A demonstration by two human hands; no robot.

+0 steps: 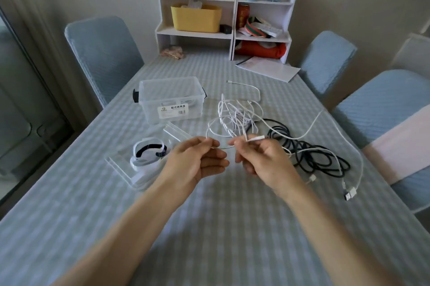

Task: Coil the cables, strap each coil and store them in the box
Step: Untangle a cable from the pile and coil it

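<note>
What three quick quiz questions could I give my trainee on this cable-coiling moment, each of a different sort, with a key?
1. True or false: the clear box stands closed with its lid on.
2. Multiple choice: what does the right hand pinch? A) the black cable B) the white cable C) a strap
3. Fill in: the strapped white coil lies to the ___ of the left hand.

Key:
1. False: the box is open, and its clear lid lies on the table.
2. B: both hands pinch the white cable; the black cable lies loose on the table.
3. left
</note>
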